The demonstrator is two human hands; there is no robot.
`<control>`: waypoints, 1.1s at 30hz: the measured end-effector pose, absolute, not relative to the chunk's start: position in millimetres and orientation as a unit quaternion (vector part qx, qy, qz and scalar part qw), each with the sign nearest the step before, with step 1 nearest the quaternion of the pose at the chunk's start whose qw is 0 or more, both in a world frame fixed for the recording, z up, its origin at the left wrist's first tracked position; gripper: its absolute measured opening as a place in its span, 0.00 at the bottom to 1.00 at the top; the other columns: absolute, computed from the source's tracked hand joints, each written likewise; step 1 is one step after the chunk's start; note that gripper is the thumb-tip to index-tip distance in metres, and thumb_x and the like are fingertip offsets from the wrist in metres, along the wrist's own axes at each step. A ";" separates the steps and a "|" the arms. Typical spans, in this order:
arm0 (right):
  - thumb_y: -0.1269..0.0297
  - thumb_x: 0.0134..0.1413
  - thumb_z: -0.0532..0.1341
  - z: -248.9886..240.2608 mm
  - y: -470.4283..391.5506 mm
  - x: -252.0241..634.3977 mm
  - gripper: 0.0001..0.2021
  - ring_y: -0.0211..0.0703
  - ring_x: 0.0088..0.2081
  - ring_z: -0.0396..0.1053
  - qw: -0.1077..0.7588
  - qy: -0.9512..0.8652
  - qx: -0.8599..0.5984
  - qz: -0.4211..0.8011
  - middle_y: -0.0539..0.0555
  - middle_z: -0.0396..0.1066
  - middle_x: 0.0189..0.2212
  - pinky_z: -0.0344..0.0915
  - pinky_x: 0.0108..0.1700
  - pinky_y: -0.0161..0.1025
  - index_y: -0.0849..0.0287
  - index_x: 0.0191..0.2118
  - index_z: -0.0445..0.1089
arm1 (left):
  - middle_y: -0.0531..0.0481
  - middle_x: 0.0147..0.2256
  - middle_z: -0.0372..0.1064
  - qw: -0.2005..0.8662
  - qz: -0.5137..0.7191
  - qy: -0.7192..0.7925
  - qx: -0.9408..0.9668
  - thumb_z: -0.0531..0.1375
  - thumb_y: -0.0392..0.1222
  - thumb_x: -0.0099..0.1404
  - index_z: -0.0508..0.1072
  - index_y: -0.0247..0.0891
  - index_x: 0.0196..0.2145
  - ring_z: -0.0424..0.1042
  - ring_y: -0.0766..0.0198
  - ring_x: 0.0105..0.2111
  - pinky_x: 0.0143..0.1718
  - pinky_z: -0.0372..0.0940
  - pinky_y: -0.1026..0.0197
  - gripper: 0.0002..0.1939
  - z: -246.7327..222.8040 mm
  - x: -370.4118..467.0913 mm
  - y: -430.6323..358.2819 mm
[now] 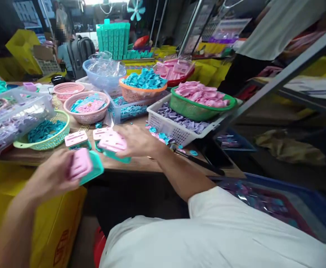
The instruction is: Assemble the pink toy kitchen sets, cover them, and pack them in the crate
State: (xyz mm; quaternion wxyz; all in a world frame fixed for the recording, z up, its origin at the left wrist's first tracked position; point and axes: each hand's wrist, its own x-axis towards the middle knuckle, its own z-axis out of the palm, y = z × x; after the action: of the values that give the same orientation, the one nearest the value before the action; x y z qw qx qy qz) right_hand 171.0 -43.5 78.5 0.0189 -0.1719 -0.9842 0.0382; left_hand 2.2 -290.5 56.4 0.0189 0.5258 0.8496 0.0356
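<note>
My left hand [55, 169] is wrapped round a small pink and teal plastic box [81, 163], tilted just off the table's front edge. Over the edge of the wooden table [140, 163], my right hand [136, 141] grips another pink and teal box [113, 143], its pink face up. Behind my hands, a pink-topped box [76, 139] rests on the table. One more pink-topped piece [101, 132] lies partly hidden behind the box in my right hand. Motion blurs the fingers slightly.
Baskets of teal pieces [47, 131], pink and blue pieces [87, 106] and purple pieces [179, 121] line the table, with a green basin [190, 108] of pink parts at right. A yellow bag [40, 223] is lower left. A metal post [280, 78] slants at right. People are in the background.
</note>
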 end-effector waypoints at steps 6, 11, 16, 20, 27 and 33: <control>0.38 0.58 0.62 29.3 70.1 176.7 0.35 0.63 0.56 0.71 0.012 -0.924 -0.372 0.091 0.70 0.73 0.53 0.68 0.53 0.50 0.64 0.58 0.65 | 0.36 0.52 0.68 0.019 -0.003 0.793 0.608 0.68 0.48 0.55 0.64 0.35 0.59 0.68 0.44 0.52 0.51 0.66 0.48 0.36 13.6 45.2 -97.4; 0.39 0.62 0.58 4.1 127.7 185.9 0.32 0.57 0.51 0.74 0.084 -0.942 -0.269 0.181 0.65 0.76 0.48 0.67 0.51 0.48 0.61 0.59 0.66 | 0.35 0.59 0.64 -0.044 0.089 0.754 0.650 0.60 0.58 0.65 0.62 0.34 0.64 0.63 0.45 0.57 0.60 0.61 0.44 0.36 2.9 -1.3 -60.8; 0.43 0.48 0.71 -20.7 130.1 188.0 0.41 0.59 0.62 0.62 0.214 -0.959 -0.027 0.185 0.64 0.66 0.61 0.56 0.63 0.53 0.59 0.64 0.64 | 0.39 0.58 0.67 -0.057 0.076 0.804 0.587 0.49 0.59 0.72 0.68 0.39 0.61 0.64 0.46 0.57 0.60 0.58 0.42 0.29 -11.9 -45.9 -54.5; 0.44 0.55 0.68 -36.8 98.8 170.2 0.35 0.62 0.67 0.54 0.209 -0.961 0.070 0.166 0.61 0.62 0.65 0.41 0.67 0.65 0.53 0.64 0.64 | 0.40 0.57 0.70 -0.038 0.048 0.825 0.562 0.45 0.55 0.73 0.71 0.41 0.59 0.67 0.48 0.56 0.58 0.59 0.44 0.27 -26.7 -48.8 -65.1; 0.46 0.62 0.62 -59.1 75.9 148.4 0.28 0.61 0.58 0.63 0.237 -0.960 -0.024 0.148 0.66 0.69 0.58 0.43 0.65 0.66 0.64 0.58 0.69 | 0.46 0.59 0.68 -0.027 0.059 0.842 0.536 0.39 0.51 0.76 0.71 0.39 0.58 0.63 0.55 0.58 0.59 0.56 0.49 0.28 -18.1 -37.6 -90.4; 0.49 0.61 0.64 -61.8 71.9 145.7 0.33 0.62 0.59 0.61 0.227 -0.964 -0.082 0.109 0.68 0.65 0.62 0.44 0.66 0.63 0.66 0.64 0.63 | 0.44 0.60 0.68 -0.035 0.028 0.830 0.556 0.47 0.62 0.71 0.69 0.42 0.60 0.64 0.49 0.58 0.58 0.56 0.47 0.30 -18.8 -37.3 -91.7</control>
State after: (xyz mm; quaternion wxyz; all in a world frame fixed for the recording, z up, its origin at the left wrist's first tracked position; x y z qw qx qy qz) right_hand 145.7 71.9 -61.8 0.2266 -0.0819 -0.9644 0.1087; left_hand -37.3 -91.7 -18.8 -0.0347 0.5555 0.8303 0.0277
